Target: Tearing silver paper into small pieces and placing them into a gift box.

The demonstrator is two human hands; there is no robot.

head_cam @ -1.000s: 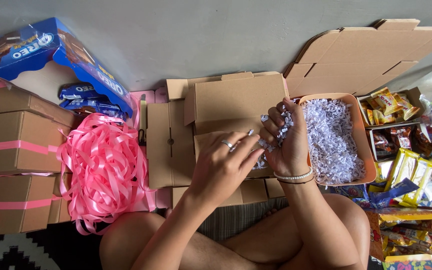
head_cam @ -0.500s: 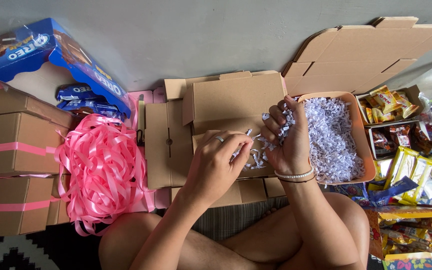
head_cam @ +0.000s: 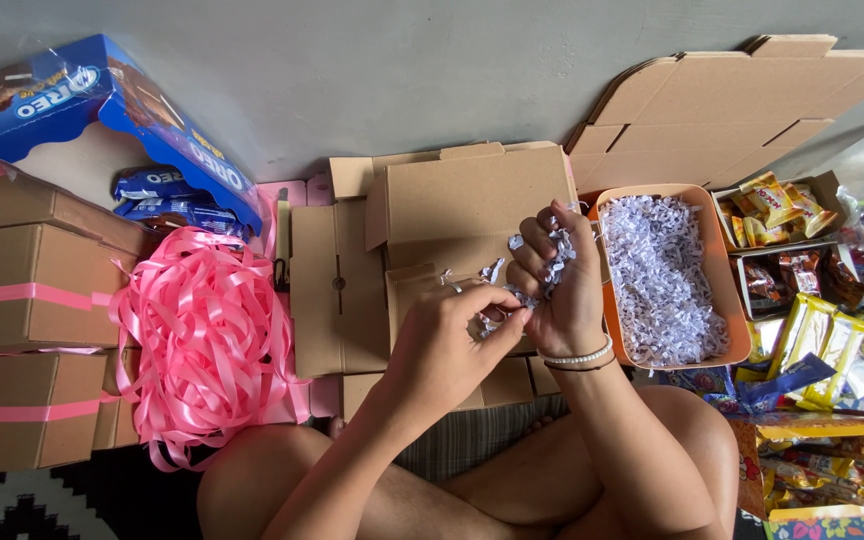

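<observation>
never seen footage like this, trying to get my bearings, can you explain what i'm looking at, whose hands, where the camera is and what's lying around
There is no machine here. A person sits cross-legged on the floor, and the one camera is worn on their head, looking down, so both hands are their own.

The right hand holds a clump of shredded paper in a closed grip. The left hand pinches strands from that clump.

Beneath them lies an open cardboard box on flat, unfolded ones. To the right an orange tray is full of more shredded paper, with snack packs beyond it. To the left lie a heap of pink ribbon, closed boxes tied with ribbon and a blue biscuit carton.
</observation>
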